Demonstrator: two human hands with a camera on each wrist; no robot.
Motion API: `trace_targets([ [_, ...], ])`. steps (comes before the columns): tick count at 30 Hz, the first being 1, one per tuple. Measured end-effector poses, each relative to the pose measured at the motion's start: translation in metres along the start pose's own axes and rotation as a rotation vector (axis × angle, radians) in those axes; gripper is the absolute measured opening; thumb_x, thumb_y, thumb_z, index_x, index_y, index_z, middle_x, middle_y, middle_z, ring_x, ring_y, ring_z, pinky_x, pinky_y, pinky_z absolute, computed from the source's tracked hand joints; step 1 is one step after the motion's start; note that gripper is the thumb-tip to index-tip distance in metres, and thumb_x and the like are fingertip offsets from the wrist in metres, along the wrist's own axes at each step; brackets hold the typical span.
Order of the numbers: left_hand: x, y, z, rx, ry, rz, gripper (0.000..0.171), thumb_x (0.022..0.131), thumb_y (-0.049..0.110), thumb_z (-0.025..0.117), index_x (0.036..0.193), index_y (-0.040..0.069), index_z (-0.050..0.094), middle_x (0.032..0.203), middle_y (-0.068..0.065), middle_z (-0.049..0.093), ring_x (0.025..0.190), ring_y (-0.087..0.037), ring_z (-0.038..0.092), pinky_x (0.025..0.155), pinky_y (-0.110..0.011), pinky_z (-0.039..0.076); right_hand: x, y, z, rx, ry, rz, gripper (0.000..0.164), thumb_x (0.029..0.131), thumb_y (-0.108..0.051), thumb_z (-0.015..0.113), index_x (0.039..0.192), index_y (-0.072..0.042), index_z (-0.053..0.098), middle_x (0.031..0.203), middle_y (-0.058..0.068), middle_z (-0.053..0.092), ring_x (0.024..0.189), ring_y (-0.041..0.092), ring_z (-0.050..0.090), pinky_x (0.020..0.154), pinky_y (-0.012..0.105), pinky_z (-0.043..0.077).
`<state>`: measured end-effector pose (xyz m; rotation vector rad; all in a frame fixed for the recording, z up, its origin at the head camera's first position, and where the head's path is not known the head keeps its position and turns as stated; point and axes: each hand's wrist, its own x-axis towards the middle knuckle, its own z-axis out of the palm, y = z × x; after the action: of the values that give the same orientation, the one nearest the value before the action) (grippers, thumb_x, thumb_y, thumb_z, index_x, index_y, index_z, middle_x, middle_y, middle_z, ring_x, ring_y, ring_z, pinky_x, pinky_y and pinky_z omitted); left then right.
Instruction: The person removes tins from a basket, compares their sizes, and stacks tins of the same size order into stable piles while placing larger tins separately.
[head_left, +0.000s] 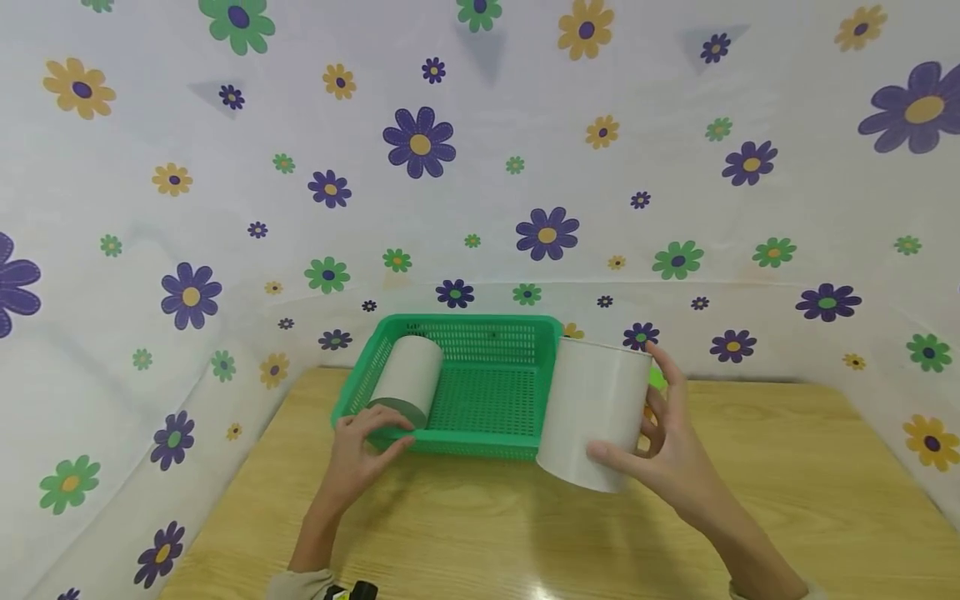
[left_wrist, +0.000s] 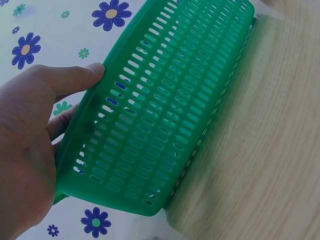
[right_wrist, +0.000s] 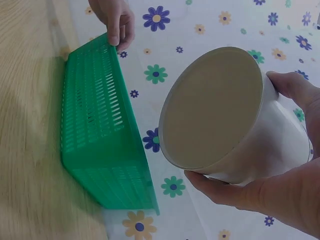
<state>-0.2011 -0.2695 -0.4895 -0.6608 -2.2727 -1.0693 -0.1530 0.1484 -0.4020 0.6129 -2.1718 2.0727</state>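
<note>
A green plastic basket (head_left: pixel 480 439) with slotted walls stands on the wooden table. Inside it, at the left, a white cylinder (head_left: pixel 408 371) lies on its side. My left hand (head_left: pixel 360 454) grips the basket's near rim at the left corner; the left wrist view shows the thumb (left_wrist: pixel 95 69) on the rim and the other fingers partly hidden behind it. Above the basket's right end, my right hand (head_left: pixel 671 450) holds a larger white cylinder (head_left: pixel 596 412), slightly tilted, thumb on the near side. In the right wrist view its flat beige end (right_wrist: pixel 215 107) faces the camera.
Behind my right hand shows a small bright green thing (head_left: pixel 657 378), mostly hidden. The wooden table (head_left: pixel 787 467) reaches back to a white cloth (head_left: pixel 480 200) with printed flowers, which hangs behind and at both sides.
</note>
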Motion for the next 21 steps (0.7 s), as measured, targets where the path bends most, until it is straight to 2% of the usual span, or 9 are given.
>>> trace_targets([
  [7, -0.001, 0.001, 0.002, -0.010, -0.007, -0.008, 0.024, 0.083, 0.011, 0.086, 0.099, 0.026, 0.075, 0.104, 0.009, 0.071, 0.101, -0.014, 0.062, 0.087, -0.047, 0.021, -0.013, -0.008, -0.017, 0.005, 0.047, -0.069, 0.124, 0.082, 0.014, 0.076, 0.161, -0.041, -0.001, 0.149, 0.017, 0.031, 0.118, 0.017, 0.062, 0.079, 0.042, 0.057],
  [15, 0.000, 0.000, 0.004, 0.000, 0.011, 0.019, 0.025, 0.082, 0.007, 0.085, 0.098, 0.023, 0.075, 0.103, 0.007, 0.071, 0.098, -0.016, 0.062, 0.086, -0.048, 0.022, -0.017, -0.012, -0.041, -0.007, 0.139, -0.161, 0.126, 0.078, 0.023, 0.074, 0.162, -0.036, 0.000, 0.149, 0.016, 0.032, 0.114, 0.018, 0.062, 0.078, 0.034, 0.058],
  [21, 0.001, 0.002, 0.005, -0.010, 0.020, 0.027, 0.026, 0.082, 0.006, 0.085, 0.098, 0.023, 0.076, 0.101, 0.007, 0.071, 0.097, -0.017, 0.062, 0.085, -0.048, 0.021, -0.018, -0.014, -0.059, 0.034, 0.198, -0.195, 0.124, 0.078, 0.025, 0.071, 0.161, -0.035, 0.002, 0.151, 0.015, 0.033, 0.116, 0.020, 0.061, 0.079, 0.030, 0.058],
])
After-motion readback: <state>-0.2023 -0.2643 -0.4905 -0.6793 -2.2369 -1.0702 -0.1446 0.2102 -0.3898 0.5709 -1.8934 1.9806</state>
